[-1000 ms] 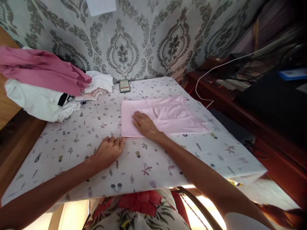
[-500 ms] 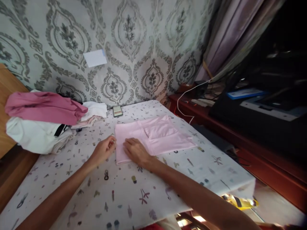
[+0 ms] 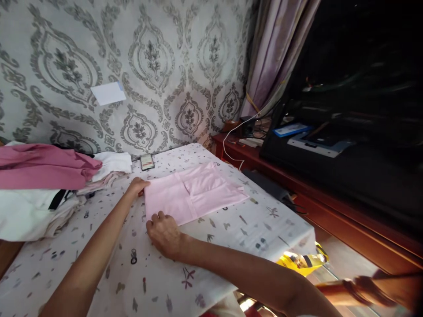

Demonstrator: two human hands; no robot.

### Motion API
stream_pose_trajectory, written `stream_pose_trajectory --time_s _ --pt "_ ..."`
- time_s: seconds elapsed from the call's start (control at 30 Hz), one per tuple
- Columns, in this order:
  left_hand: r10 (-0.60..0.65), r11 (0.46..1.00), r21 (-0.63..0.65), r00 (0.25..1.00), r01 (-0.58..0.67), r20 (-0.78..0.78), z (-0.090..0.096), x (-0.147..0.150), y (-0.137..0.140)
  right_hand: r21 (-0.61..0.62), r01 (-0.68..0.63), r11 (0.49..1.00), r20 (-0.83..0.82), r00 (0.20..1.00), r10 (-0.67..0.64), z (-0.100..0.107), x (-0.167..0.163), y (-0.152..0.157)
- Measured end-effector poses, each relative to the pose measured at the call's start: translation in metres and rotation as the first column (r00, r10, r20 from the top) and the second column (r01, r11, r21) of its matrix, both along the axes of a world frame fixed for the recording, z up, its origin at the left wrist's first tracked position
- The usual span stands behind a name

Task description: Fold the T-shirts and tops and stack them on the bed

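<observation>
A light pink garment (image 3: 168, 193) lies folded and mostly flat on the printed sheet, with looser creased layers toward its right end. My left hand (image 3: 138, 187) is closed at the garment's far left corner, fingertips pinching its edge. At the near left corner, my right hand (image 3: 165, 235) has its fingers curled over the edge of the cloth. Its thumb and the cloth beneath the fingers are hidden.
Heaped clothes, a dark pink cloth (image 3: 42, 167) over a white one (image 3: 26, 211), lie at the left. A small box (image 3: 147, 162) sits by the patterned wall. A red-brown cabinet (image 3: 330, 233) runs along the right, and a yellow bag (image 3: 302, 263) hangs below the sheet's edge.
My left hand has moved to the garment's far left corner. My right hand has slid from on top of the cloth to its near left corner. The view has swung right.
</observation>
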State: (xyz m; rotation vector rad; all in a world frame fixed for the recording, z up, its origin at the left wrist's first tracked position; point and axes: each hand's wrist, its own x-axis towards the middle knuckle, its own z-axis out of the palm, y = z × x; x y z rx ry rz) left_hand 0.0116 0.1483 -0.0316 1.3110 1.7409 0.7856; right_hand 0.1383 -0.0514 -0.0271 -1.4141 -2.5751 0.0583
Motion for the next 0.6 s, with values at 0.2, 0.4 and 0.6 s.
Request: stream_pose_trajectory --time_s 0.2,0.4,0.6 --pt "0.008 1.0 0.012 0.99 -0.009 0.143 0.003 0.001 -0.002 -0.127 0.113 0.985 -0.132 0.983 -0.129 0.018 0.012 -0.005" --pt "-0.027 0.997 0.07 0.969 0.01 0.247 0.018 -0.022 -0.014 -0.114 0.111 0.987 -0.165 0.978 -0.128 0.038 0.003 -0.015" --pt "-0.001 0.993 0.117 0.978 -0.024 0.21 0.035 -0.073 -0.042 -0.123 -0.013 0.992 -0.254 0.967 -0.018 0.048 -0.03 -0.026"
